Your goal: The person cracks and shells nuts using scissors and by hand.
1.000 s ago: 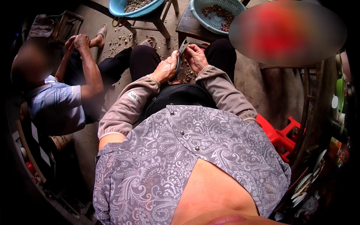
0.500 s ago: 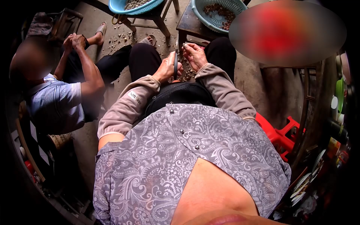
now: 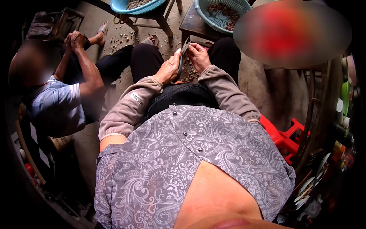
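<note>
Wrapped round the handles of a dark metal hand tool [image 3: 180, 65], like pliers or shears, is my left hand [image 3: 167, 70]. The tool's jaws point up and reach the fingertips of my right hand [image 3: 199, 58]. That hand is pinched closed; what is between its thumb and fingers is too small to make out. Both hands are above my lap, between my knees. Small brown pieces [image 3: 189, 72] lie below them. A blue basin [image 3: 139, 10] of round pale pieces and a pale blue slotted basket [image 3: 211, 23] of reddish-brown pieces stand beyond.
The basin rests on a wooden stool [image 3: 164, 24], the basket on a dark wooden stool [image 3: 190, 24]. Another person [image 3: 57, 103] sits at the left, hands together. Bits litter the floor [image 3: 118, 36]. A red plastic stool [image 3: 286, 139] stands at the right, near plates [image 3: 305, 189].
The tool was upright and apart from my right fingers half a second ago; now it tilts right, its jaws at those fingertips. The other person's hands have shifted slightly.
</note>
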The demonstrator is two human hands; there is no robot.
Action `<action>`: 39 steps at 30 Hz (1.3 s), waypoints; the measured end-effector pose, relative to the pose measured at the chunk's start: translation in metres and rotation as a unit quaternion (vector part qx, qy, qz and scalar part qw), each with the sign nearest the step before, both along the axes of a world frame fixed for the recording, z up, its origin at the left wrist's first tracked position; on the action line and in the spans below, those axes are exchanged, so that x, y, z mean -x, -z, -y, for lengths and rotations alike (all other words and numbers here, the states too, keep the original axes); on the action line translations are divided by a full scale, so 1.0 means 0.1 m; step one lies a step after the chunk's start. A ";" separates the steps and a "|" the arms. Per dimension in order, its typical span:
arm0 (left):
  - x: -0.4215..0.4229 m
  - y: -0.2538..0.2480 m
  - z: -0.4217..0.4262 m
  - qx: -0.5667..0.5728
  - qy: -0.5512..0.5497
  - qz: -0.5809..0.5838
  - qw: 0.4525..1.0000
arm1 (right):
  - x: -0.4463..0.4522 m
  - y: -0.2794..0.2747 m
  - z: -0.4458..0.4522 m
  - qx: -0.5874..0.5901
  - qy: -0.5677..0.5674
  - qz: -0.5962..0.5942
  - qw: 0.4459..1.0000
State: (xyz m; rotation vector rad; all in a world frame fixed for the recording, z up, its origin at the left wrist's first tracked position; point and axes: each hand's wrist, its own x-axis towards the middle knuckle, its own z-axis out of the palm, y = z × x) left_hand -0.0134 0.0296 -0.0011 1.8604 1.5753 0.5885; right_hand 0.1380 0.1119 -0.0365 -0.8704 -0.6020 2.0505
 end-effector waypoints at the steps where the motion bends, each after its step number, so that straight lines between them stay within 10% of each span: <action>1: -0.01 0.00 0.00 0.001 -0.003 -0.009 1.000 | -0.01 0.01 -0.01 0.000 -0.001 -0.003 1.000; 17: -0.03 -0.10 0.03 0.056 -0.020 0.009 0.998 | 0.01 -0.05 -0.02 0.002 -0.007 0.011 1.000; 26: 0.00 -0.15 0.05 0.033 0.015 0.210 0.977 | -0.04 0.06 -0.09 0.019 -0.012 0.019 1.000; 30: 0.01 -0.41 -0.07 0.226 -0.042 0.373 0.899 | -0.07 -0.01 -0.10 0.024 -0.002 -0.014 1.000; 39: 0.20 0.26 -1.20 0.048 -0.106 -0.093 0.989 | -0.18 -0.14 -0.11 0.046 0.064 -0.061 0.995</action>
